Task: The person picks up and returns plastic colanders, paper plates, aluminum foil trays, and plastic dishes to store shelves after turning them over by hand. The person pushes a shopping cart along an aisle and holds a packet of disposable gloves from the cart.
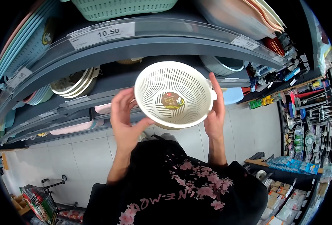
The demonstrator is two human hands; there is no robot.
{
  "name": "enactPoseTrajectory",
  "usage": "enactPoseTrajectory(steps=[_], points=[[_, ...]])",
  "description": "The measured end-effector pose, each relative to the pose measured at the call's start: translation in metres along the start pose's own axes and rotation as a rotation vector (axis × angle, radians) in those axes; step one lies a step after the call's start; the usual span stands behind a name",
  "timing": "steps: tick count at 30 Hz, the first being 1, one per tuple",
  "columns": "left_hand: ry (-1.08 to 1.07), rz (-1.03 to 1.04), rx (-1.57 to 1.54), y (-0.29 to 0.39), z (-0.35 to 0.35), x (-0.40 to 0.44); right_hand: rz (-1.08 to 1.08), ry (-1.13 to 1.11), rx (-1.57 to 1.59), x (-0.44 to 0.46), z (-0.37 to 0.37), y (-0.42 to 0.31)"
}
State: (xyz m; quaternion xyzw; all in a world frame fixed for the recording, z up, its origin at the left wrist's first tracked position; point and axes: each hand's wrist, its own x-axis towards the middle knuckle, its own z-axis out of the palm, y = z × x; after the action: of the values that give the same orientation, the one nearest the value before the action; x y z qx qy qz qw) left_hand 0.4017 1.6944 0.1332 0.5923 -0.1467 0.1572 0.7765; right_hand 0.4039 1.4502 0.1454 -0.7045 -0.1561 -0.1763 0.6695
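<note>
On my feed I log the colander (pixel 178 83) as cream-white, patterned with rings of slots; its label (pixel 169 100), brown with white print. Shirt (pixel 151 176): black, pink blossoms (pixel 205 192) and lettering (pixel 164 199). Upper basket (pixel 123 10) mint green, price tag (pixel 101 35) white with black digits, floor tiles (pixel 89 163) pale grey.

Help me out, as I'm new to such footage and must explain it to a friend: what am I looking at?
There is no machine here, just a person's two bare hands. The single picture comes from a camera worn on the head, looking forward and down, so the black shirt shows below. The left hand and right hand hold a white slotted basket by opposite sides, its open top facing the camera, with a brown label inside. Ahead are shelves bearing a green basket and a stack of pale baskets, among other goods.
</note>
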Motion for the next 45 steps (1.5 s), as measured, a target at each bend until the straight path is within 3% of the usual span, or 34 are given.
enactPoseTrajectory(steps=[6,9,17,19,20,22,23,26,29,30,32,36,42,45], points=[[-0.065,0.114,0.267,0.023,0.018,0.007,0.267,0.116,0.238,-0.02,0.019,-0.001],[-0.162,0.299,0.529,0.037,0.031,0.012,0.454,0.097,0.61,-0.032,0.018,0.0],[-0.245,0.227,0.73,0.059,0.049,0.015,0.59,0.145,0.815,-0.041,0.017,0.02],[-0.318,0.196,0.791,0.063,0.052,0.016,0.409,-0.02,1.256,-0.048,0.011,0.032],[-0.318,0.195,0.785,0.063,0.055,0.015,0.41,-0.018,1.251,-0.053,0.008,0.036],[-0.41,0.269,0.802,0.063,0.063,0.014,0.547,0.088,1.184,-0.056,0.011,0.036],[-0.439,0.27,0.795,0.064,0.066,0.012,0.735,0.2,1.142,-0.062,0.0,0.051],[-0.456,0.265,0.813,0.063,0.071,0.011,0.797,0.343,1.167,-0.07,0.009,0.049],[-0.469,0.18,0.783,0.063,0.062,0.014,0.751,0.235,1.411,-0.066,0.011,0.047],[-0.467,0.175,0.788,0.064,0.059,0.014,0.758,0.233,1.414,-0.066,0.012,0.046],[-0.508,0.152,0.795,0.067,0.053,0.014,0.902,0.283,0.984,-0.064,0.016,0.044],[-0.491,0.17,0.796,0.064,0.048,0.01,0.817,0.164,1.326,-0.07,0.015,0.077],[-0.511,0.12,0.749,0.061,0.044,0.011,0.824,0.054,0.822,-0.055,0.023,0.056],[-0.705,0.066,0.804,0.065,0.043,0.012,0.77,-0.066,0.534,-0.049,0.018,0.056]])
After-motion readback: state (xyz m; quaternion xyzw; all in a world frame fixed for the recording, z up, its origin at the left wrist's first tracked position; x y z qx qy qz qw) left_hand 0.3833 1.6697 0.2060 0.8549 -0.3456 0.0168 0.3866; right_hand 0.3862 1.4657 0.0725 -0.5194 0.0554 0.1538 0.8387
